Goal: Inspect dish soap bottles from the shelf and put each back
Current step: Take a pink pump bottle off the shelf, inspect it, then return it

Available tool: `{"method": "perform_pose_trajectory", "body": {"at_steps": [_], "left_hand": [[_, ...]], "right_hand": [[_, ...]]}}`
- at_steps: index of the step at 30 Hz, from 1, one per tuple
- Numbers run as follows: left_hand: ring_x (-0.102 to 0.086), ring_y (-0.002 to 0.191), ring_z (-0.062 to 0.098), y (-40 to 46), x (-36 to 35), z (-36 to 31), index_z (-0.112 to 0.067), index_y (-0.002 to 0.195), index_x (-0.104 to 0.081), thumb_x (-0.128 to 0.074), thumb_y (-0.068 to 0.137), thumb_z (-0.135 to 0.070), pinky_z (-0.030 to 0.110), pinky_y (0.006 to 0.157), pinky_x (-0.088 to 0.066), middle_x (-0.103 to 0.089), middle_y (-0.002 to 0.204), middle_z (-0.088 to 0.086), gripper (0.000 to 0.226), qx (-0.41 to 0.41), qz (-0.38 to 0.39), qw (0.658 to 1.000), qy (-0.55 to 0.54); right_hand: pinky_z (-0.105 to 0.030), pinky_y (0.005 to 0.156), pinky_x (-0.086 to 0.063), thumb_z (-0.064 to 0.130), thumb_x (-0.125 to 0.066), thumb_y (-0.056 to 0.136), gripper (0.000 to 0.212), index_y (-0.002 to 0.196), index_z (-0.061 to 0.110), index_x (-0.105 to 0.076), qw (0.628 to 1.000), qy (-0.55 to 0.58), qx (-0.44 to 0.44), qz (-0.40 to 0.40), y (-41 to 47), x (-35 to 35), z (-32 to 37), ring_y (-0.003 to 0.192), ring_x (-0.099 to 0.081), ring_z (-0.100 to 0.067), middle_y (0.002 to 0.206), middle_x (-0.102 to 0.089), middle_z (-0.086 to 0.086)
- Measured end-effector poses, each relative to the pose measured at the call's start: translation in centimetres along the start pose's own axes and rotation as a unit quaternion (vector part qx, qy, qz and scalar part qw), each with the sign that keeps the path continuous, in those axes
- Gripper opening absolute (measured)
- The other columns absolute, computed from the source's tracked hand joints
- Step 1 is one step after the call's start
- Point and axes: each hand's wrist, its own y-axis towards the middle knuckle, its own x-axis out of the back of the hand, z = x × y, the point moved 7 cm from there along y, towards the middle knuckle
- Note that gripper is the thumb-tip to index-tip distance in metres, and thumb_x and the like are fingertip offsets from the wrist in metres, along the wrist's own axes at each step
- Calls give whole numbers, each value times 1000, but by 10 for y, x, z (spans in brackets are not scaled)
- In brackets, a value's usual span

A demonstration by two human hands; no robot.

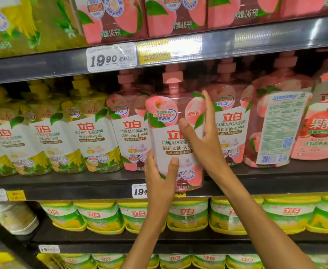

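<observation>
While both hands grip peach bottle (175,133) | left hand (160,174), right hand (202,136) | base apparently hidden

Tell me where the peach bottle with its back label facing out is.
In the head view, the turned peach bottle stands on the middle shelf, right of the held peach bottle, just left of the pomegranate bottle.

Both hands (160,177) (200,136) grip a pink soap bottle (170,136) at the shelf (81,183).

White price tag (111,57) and yellow promo label (153,51) on shelf edge (256,40).
</observation>
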Motion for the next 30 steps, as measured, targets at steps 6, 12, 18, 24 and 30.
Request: {"method": "perform_pose_trajectory", "body": {"at_steps": [6,12,18,24,30], "left_hand": [[-69,92,5,-4,13,-16,-25,119,-53,-71,66,-47,18,70,-55,-72,103,-7,61,33,76,993,-83],[-71,95,27,-29,12,-23,-20,121,-60,-75,63,-55,40,77,-58,-73,106,7,69,117,135,971,-157],[-67,105,24,-53,-5,-28,-29,109,-71,-56,85,-50,33,76,-57,-69,117,9,36,192,215,905,-314],[-59,119,24,-63,-3,-20,-27,124,-62,-54,87,-58,34,87,-54,-61,130,8,49,213,257,873,-356],[-68,101,15,-57,-7,-5,-30,127,-59,-50,77,-72,31,85,-56,-73,107,1,66,202,213,918,-267]], "right_hand": [[-41,114,-34,61,-55,83,74,146,51,-16,998,24,-39,-41,-14,2,14,141,-29,-4,155,-21,24],[-41,102,-48,68,-57,77,74,141,57,-21,986,105,-126,29,-26,5,14,131,-48,-13,155,-32,10],[-47,108,-42,47,-72,76,83,146,36,-29,962,165,-202,80,-25,6,3,135,-45,-17,153,-37,4],[-41,93,-54,32,-74,82,62,136,35,-44,961,194,-193,31,-33,16,9,114,-64,-19,133,-60,-1],[-9,93,-45,44,-75,78,86,147,42,-24,997,51,-63,-7,-45,18,44,135,-32,6,145,-31,26]]}}
